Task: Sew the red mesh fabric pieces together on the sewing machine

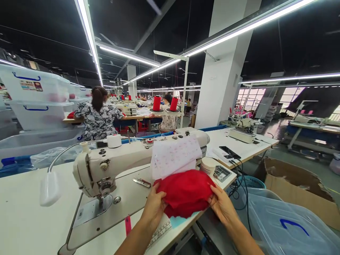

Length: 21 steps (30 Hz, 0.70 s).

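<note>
A piece of red fabric (186, 193) is stretched between my two hands above the table's front edge. My left hand (155, 202) pinches its left side, and my right hand (221, 201) grips its right side. Behind the fabric, a white sheet with faint pink print (175, 156) leans against the white sewing machine (127, 157). Thread snips (142, 182) lie on the machine bed, left of the fabric. Under the fabric, a light blue piece (178, 221) and a printed ruler scale (160, 233) show on the table.
A lamp head (50, 187) hangs at the left. A cream cone (208, 165) and a black phone (230, 152) are on the right. Cables hang beside a clear lidded bin (289, 226) and a cardboard box (300, 191). People sit at machines farther back.
</note>
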Each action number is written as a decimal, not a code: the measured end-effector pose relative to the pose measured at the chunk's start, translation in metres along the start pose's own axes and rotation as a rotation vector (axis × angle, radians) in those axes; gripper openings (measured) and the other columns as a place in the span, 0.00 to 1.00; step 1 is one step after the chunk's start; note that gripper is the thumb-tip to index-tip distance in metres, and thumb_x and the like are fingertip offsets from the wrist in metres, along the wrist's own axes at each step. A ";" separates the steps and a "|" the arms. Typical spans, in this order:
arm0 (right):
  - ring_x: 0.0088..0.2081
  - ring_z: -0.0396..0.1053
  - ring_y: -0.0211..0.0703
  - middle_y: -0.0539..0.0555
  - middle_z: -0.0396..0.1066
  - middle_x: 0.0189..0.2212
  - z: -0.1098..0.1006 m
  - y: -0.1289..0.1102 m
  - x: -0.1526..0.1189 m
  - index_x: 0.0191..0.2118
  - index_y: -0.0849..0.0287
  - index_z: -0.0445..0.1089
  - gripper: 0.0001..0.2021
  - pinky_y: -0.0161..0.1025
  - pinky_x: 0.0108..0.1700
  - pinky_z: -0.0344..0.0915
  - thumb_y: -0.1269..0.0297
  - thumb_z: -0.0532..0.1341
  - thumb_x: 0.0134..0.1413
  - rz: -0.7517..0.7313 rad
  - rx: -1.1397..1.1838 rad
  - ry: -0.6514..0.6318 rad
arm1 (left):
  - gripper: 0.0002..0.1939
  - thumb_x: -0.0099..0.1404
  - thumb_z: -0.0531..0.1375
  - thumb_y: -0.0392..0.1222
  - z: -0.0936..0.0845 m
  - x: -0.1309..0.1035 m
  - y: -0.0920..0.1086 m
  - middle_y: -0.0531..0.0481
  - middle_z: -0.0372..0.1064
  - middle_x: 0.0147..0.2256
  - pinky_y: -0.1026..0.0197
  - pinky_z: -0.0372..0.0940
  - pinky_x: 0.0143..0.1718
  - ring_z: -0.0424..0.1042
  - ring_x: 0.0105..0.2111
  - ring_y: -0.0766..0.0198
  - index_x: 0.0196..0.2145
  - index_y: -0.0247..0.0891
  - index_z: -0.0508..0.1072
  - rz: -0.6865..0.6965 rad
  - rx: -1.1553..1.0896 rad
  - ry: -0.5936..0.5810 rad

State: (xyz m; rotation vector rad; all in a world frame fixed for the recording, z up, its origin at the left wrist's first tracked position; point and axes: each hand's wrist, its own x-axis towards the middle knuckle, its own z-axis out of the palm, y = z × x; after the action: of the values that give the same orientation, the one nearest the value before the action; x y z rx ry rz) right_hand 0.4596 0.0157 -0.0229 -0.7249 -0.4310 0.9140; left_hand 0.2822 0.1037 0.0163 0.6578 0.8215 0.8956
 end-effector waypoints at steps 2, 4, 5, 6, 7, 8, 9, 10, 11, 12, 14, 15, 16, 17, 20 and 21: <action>0.34 0.73 0.43 0.52 0.74 0.36 -0.004 0.003 0.001 0.43 0.58 0.70 0.19 0.37 0.34 0.71 0.69 0.67 0.41 -0.001 -0.034 0.000 | 0.32 0.51 0.49 0.21 -0.007 -0.001 -0.001 0.56 0.68 0.24 0.69 0.63 0.21 0.66 0.17 0.71 0.54 0.38 0.55 0.028 0.045 0.030; 0.34 0.72 0.41 0.51 0.73 0.38 -0.002 0.003 0.003 0.46 0.55 0.68 0.22 0.35 0.34 0.70 0.68 0.68 0.40 0.000 -0.074 -0.021 | 0.32 0.51 0.49 0.21 -0.010 -0.002 0.003 0.56 0.68 0.25 0.69 0.61 0.20 0.65 0.17 0.71 0.53 0.38 0.55 0.068 0.114 0.072; 0.34 0.72 0.40 0.51 0.73 0.38 -0.001 0.002 0.004 0.47 0.54 0.66 0.24 0.35 0.34 0.69 0.66 0.68 0.40 -0.002 -0.102 -0.026 | 0.32 0.51 0.49 0.21 -0.010 -0.002 0.006 0.55 0.68 0.25 0.69 0.60 0.20 0.64 0.16 0.71 0.54 0.37 0.55 0.087 0.151 0.098; 0.32 0.71 0.39 0.51 0.73 0.37 -0.001 0.001 0.007 0.48 0.54 0.66 0.25 0.34 0.33 0.68 0.65 0.68 0.39 -0.011 -0.138 -0.026 | 0.32 0.50 0.49 0.21 -0.011 -0.001 0.008 0.55 0.69 0.25 0.70 0.60 0.19 0.63 0.15 0.72 0.53 0.36 0.55 0.104 0.189 0.124; 0.30 0.70 0.38 0.51 0.73 0.36 -0.003 0.001 0.010 0.48 0.54 0.65 0.26 0.33 0.31 0.67 0.64 0.68 0.39 -0.026 -0.187 -0.025 | 0.32 0.50 0.49 0.21 -0.012 0.000 0.009 0.53 0.70 0.27 0.70 0.59 0.19 0.64 0.16 0.72 0.53 0.35 0.55 0.121 0.227 0.137; 0.27 0.69 0.37 0.51 0.73 0.34 -0.006 0.001 0.012 0.48 0.55 0.65 0.26 0.33 0.28 0.65 0.63 0.67 0.39 -0.053 -0.251 -0.020 | 0.32 0.50 0.49 0.21 -0.013 0.002 0.010 0.51 0.70 0.29 0.69 0.60 0.20 0.66 0.18 0.71 0.53 0.35 0.55 0.141 0.266 0.142; 0.25 0.67 0.36 0.51 0.72 0.33 -0.011 0.001 0.015 0.48 0.57 0.66 0.25 0.32 0.25 0.63 0.62 0.67 0.40 -0.089 -0.331 -0.012 | 0.31 0.49 0.50 0.21 -0.015 0.004 0.010 0.49 0.71 0.32 0.69 0.61 0.22 0.68 0.21 0.69 0.52 0.35 0.56 0.167 0.304 0.141; 0.22 0.64 0.35 0.51 0.71 0.31 -0.017 0.001 0.017 0.48 0.58 0.66 0.24 0.31 0.23 0.61 0.61 0.66 0.41 -0.139 -0.425 0.001 | 0.31 0.49 0.50 0.22 -0.017 0.007 0.009 0.46 0.71 0.35 0.68 0.63 0.24 0.70 0.24 0.68 0.52 0.35 0.57 0.192 0.345 0.144; 0.21 0.62 0.34 0.50 0.70 0.31 -0.023 0.002 0.018 0.48 0.60 0.66 0.23 0.31 0.22 0.59 0.61 0.64 0.42 -0.207 -0.530 0.023 | 0.30 0.49 0.51 0.22 -0.020 0.009 0.009 0.44 0.70 0.38 0.67 0.64 0.27 0.71 0.28 0.66 0.51 0.35 0.58 0.220 0.389 0.144; 0.21 0.60 0.33 0.50 0.68 0.31 -0.029 0.003 0.017 0.48 0.60 0.65 0.22 0.32 0.22 0.58 0.60 0.62 0.44 -0.291 -0.646 0.058 | 0.29 0.49 0.51 0.23 -0.024 0.011 0.007 0.42 0.68 0.42 0.66 0.65 0.29 0.71 0.32 0.64 0.51 0.35 0.59 0.251 0.442 0.150; 0.22 0.58 0.34 0.51 0.65 0.32 -0.038 0.005 0.013 0.49 0.61 0.65 0.20 0.34 0.26 0.59 0.61 0.58 0.49 -0.506 -0.867 0.161 | 0.27 0.51 0.53 0.28 -0.031 0.010 0.004 0.41 0.64 0.47 0.63 0.66 0.34 0.69 0.39 0.60 0.50 0.36 0.60 0.336 0.588 0.182; 0.23 0.59 0.35 0.53 0.64 0.33 -0.040 0.007 0.010 0.49 0.61 0.64 0.18 0.36 0.28 0.60 0.62 0.56 0.51 -0.627 -0.955 0.212 | 0.25 0.53 0.53 0.31 -0.035 0.008 0.003 0.41 0.61 0.49 0.60 0.66 0.36 0.67 0.43 0.57 0.50 0.37 0.60 0.398 0.676 0.202; 0.26 0.60 0.37 0.54 0.64 0.35 -0.040 0.009 0.005 0.49 0.60 0.64 0.17 0.38 0.31 0.61 0.63 0.55 0.53 -0.747 -1.019 0.252 | 0.24 0.54 0.54 0.34 -0.039 0.004 0.001 0.41 0.59 0.51 0.57 0.65 0.39 0.65 0.46 0.55 0.50 0.39 0.60 0.484 0.758 0.224; 0.29 0.62 0.40 0.56 0.64 0.35 -0.038 0.012 -0.001 0.48 0.60 0.64 0.16 0.39 0.34 0.61 0.65 0.54 0.54 -0.858 -1.054 0.266 | 0.22 0.56 0.54 0.37 -0.042 -0.003 -0.002 0.42 0.58 0.51 0.54 0.63 0.43 0.62 0.49 0.53 0.50 0.40 0.61 0.587 0.823 0.231; 0.36 0.65 0.44 0.56 0.67 0.36 -0.019 0.031 -0.023 0.47 0.55 0.66 0.15 0.41 0.38 0.62 0.71 0.54 0.54 -1.068 -1.001 0.139 | 0.13 0.60 0.55 0.41 -0.044 -0.039 -0.016 0.43 0.61 0.49 0.47 0.56 0.51 0.58 0.51 0.49 0.44 0.45 0.67 0.812 0.839 -0.073; 0.36 0.66 0.44 0.55 0.68 0.35 -0.010 0.040 -0.032 0.47 0.52 0.67 0.16 0.40 0.37 0.62 0.74 0.55 0.53 -1.066 -0.943 0.059 | 0.11 0.61 0.55 0.42 -0.041 -0.055 -0.025 0.43 0.64 0.47 0.47 0.57 0.50 0.59 0.51 0.48 0.43 0.47 0.69 0.795 0.785 -0.321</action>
State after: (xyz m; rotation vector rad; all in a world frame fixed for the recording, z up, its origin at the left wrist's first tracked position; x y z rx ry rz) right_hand 0.4256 0.0010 -0.0601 -1.1697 -1.0808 -0.3816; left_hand 0.2376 0.0507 -0.0067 1.8530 0.5957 1.1159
